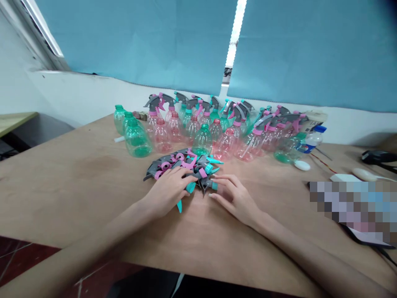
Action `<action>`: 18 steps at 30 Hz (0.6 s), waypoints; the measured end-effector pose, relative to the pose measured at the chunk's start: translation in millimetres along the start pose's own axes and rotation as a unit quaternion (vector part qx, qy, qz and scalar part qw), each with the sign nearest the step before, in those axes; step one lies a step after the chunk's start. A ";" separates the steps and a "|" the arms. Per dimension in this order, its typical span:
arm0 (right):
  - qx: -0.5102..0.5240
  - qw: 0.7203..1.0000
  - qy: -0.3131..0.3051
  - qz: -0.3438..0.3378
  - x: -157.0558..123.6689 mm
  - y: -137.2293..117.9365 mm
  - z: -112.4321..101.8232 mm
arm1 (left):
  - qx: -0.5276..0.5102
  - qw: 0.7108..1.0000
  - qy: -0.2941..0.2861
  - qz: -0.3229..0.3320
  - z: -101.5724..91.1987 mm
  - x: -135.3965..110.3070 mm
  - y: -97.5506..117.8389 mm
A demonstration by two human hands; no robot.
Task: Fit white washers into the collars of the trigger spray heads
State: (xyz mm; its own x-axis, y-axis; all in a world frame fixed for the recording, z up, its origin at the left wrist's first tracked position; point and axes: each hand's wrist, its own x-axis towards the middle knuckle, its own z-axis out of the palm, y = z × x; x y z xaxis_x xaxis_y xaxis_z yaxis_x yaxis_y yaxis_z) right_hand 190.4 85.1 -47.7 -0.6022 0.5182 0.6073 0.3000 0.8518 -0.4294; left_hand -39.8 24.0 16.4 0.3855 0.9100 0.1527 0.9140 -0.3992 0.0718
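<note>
A heap of grey spray heads [182, 163] with pink and teal parts lies on the wooden table [77, 182]. My left hand [169, 188] rests on the near side of the heap, fingers curled over a teal-tipped spray head [189, 187]. My right hand [234, 196] lies beside it on the right, fingers stretched flat, tips touching another spray head [211, 185]. Behind the heap stand several pink bottles [223, 142] and green bottles [136, 138], some capped with spray heads, some bare-necked.
A water bottle with a blue cap [312, 138] lies at the right, with a white oval object [302, 165] nearby. A blurred-out patch [353, 207] and dark items [376, 157] sit at the far right. Blue blinds [149, 41] hang behind.
</note>
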 end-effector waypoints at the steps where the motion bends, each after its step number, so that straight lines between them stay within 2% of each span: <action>1: 0.000 1.000 0.000 -0.003 -0.4 -1.0 0.5 | -0.018 1.000 0.006 0.005 -2.6 1.4 -2.0; 4: 0.000 1.000 0.002 -0.006 -0.5 -2.9 2.1 | -0.067 0.996 0.051 -0.015 -8.6 7.7 -5.6; 7: -0.002 1.000 0.006 -0.004 0.4 -4.0 3.0 | -0.056 0.992 0.090 -0.065 -7.4 19.6 -5.4; 14: 0.001 1.000 0.018 0.013 1.3 -4.1 2.7 | -0.013 0.992 0.060 -0.106 12.3 52.0 -9.9; 18: -0.001 1.000 0.028 0.012 0.4 -1.9 1.4 | -0.020 0.992 0.075 -0.100 9.4 53.6 -9.8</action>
State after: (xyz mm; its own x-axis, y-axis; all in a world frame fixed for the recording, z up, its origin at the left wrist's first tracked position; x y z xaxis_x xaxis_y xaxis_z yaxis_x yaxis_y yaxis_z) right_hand 188.5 83.6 -47.7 -0.5525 0.5412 0.6339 0.3148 0.8397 -0.4425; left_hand -26.9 77.7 14.6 0.1707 0.9460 0.2755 0.9636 -0.2187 0.1538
